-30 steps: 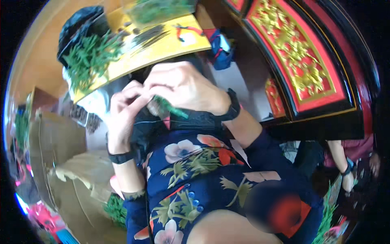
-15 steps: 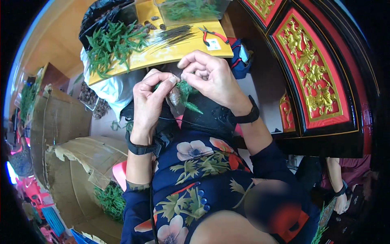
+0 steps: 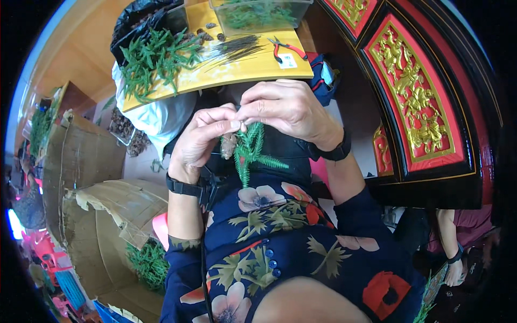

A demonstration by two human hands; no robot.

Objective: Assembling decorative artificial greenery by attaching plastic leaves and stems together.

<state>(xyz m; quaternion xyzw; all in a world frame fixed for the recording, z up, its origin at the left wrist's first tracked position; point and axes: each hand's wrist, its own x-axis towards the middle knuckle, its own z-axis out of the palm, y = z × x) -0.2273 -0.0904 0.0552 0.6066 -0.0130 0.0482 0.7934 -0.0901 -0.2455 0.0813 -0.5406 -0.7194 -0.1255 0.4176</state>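
Presently your left hand [image 3: 202, 134] and right hand [image 3: 288, 107] meet, both curled, pinching at the tops of cone [image 3: 229, 146] and sprig [image 3: 249, 149].

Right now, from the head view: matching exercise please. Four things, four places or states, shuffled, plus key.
Things
1. Held pine cone
2. Pliers
3. Plastic container
4. Cardboard box

Places or states
A. See-through, at the far edge of the yellow table
B. Torn-edged, off the table, on the person's left
C. Just below the fingertips of the left hand, beside a green sprig
D. Red-handled, lying toward the table's right end

Pairs: 1-C, 2-D, 3-A, 4-B
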